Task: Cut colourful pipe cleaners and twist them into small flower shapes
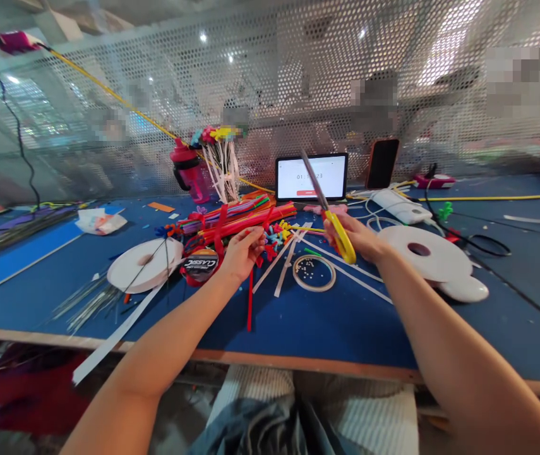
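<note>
My right hand (357,237) grips a pair of scissors (340,239) by its yellow handle, with the blades pointing up and away in front of a lit tablet (311,177). Over the middle of the table, my left hand (244,253) is closed in a pinch on a thin red strip (250,303), whose lower end hangs below the fingers. Just beyond it lie bundles of coloured pipe cleaners (246,218). Small coloured pieces (279,235) lie beside the left fingertips. Between the hands, a shallow round ring (314,289) encloses tiny light bits.
White ribbon spools (122,272) (433,249) lie left and right. Thin wires (92,306) spread at left. A pink bottle (187,170), a bunch of pipe-cleaner flowers (222,148) and a phone (382,163) stand along the back mesh. Cables cross the right side.
</note>
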Tool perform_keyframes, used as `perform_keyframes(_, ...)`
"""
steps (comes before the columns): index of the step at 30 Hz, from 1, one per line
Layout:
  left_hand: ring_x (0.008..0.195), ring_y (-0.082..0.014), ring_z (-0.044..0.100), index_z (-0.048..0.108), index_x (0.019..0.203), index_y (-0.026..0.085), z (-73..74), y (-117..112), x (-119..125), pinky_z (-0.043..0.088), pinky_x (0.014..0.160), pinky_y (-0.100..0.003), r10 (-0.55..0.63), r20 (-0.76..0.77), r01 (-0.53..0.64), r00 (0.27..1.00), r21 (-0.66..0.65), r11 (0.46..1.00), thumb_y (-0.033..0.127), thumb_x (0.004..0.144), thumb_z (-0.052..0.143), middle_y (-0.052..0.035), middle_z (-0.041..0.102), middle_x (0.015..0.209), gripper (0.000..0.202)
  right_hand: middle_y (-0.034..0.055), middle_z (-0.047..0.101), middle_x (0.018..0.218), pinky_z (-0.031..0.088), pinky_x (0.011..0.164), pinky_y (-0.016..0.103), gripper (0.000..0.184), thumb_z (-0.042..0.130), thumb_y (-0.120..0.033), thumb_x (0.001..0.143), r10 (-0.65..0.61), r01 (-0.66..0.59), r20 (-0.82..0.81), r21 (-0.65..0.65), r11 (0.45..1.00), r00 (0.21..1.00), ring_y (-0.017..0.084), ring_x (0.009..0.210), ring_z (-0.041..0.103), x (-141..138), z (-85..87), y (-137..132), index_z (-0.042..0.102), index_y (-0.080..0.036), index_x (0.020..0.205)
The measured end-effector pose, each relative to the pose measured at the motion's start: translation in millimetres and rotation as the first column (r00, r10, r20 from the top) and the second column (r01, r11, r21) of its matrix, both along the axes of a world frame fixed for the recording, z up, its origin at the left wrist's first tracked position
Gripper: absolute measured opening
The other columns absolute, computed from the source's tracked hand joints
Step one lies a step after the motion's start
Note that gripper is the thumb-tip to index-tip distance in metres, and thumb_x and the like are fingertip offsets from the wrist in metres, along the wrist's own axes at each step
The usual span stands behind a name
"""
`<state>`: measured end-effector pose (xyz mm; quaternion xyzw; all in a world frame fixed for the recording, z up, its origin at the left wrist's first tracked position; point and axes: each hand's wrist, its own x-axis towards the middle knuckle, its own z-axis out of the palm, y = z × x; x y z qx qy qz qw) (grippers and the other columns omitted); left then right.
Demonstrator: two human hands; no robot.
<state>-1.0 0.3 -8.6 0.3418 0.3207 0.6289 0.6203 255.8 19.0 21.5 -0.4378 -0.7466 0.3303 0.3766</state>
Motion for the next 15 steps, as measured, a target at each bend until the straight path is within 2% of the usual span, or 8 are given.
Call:
perform_keyframes(2, 0.053, -0.0038, 0.056, 0.064, 0.075, 0.012, 2.4, 1.0, -1.1, 0.044, 0.047, -0.011, 0.025, 0.045, -0.025, 0.999, -0.002, 1.0, 0.017, 0.061, 0.075, 0.0007, 0.062, 0.063, 0.018, 0.0014, 0.057, 0.064, 0.043, 0.054, 0.026, 0.045, 0.05, -0.061, 0.077, 0.163, -0.18, -0.112, -0.158, 0.971, 0.98, 0.012, 0.056, 0.052, -11.0, -0.3, -7.5, 0.054, -0.017, 0.073)
perform_keyframes(3, 0.053, -0.0036, 0.056, 0.064, 0.075, 0.012, 3.6, 1.5, -1.9, 0.045, 0.048, -0.011, 0.04, 0.064, -0.04, 0.997, -0.002, 0.999, 0.016, 0.062, 0.074, 0.0005, 0.062, 0.063, 0.017, 0.0024, 0.058, 0.064, 0.045, 0.057, 0.026, 0.047, 0.049, -0.062, 0.077, 0.192, -0.227, -0.161, -0.238, 0.944, 0.968, 0.012, 0.057, 0.053, -15.8, -1.1, -9.8, 0.054, -0.016, 0.07)
perform_keyframes(6, 0.053, -0.0031, 0.056, 0.064, 0.073, 0.011, 6.7, 2.7, -4.0, 0.045, 0.048, -0.011, 0.084, 0.102, -0.084, 0.991, -0.002, 0.996, 0.014, 0.065, 0.071, 0.0, 0.062, 0.063, 0.011, 0.0057, 0.06, 0.065, 0.048, 0.058, 0.028, 0.049, 0.049, -0.06, 0.078, 0.158, -0.264, -0.287, -0.379, 0.887, 0.945, 0.014, 0.059, 0.056, -26.1, -5.3, -11.1, 0.057, -0.014, 0.064)
perform_keyframes(9, 0.054, -0.0037, 0.057, 0.063, 0.072, 0.011, 8.4, 3.4, -5.0, 0.045, 0.048, -0.011, 0.099, 0.129, -0.099, 0.987, -0.004, 0.995, 0.012, 0.067, 0.069, -0.0002, 0.062, 0.063, 0.007, 0.0046, 0.061, 0.067, 0.047, 0.054, 0.027, 0.031, 0.065, -0.045, 0.071, 0.09, -0.196, -0.314, -0.326, 0.925, 0.945, 0.013, 0.058, 0.055, -31.4, -9.9, -7.8, 0.06, -0.015, 0.067)
perform_keyframes(11, 0.054, -0.0041, 0.057, 0.063, 0.072, 0.011, 9.1, 3.7, -5.0, 0.045, 0.047, -0.011, 0.103, 0.141, -0.103, 0.985, -0.005, 0.995, 0.011, 0.067, 0.068, -0.0002, 0.062, 0.063, 0.007, 0.0045, 0.063, 0.071, 0.05, 0.06, 0.03, 0.024, 0.071, -0.037, 0.066, 0.065, -0.159, -0.335, -0.26, 0.953, 0.94, 0.015, 0.063, 0.058, -33.6, -12.2, -6.6, 0.06, -0.016, 0.071)
perform_keyframes(15, 0.054, -0.0038, 0.057, 0.063, 0.071, 0.01, 11.8, 4.0, -5.8, 0.044, 0.046, -0.011, 0.106, 0.171, -0.108, 0.979, -0.001, 0.994, 0.01, 0.068, 0.067, 0.0002, 0.06, 0.061, 0.005, 0.0066, 0.066, 0.078, 0.052, 0.075, 0.037, 0.028, 0.072, -0.04, 0.066, 0.093, -0.165, -0.336, -0.193, 0.967, 0.937, 0.022, 0.081, 0.063, -39.5, -12.9, -11.6, 0.058, -0.017, 0.077)
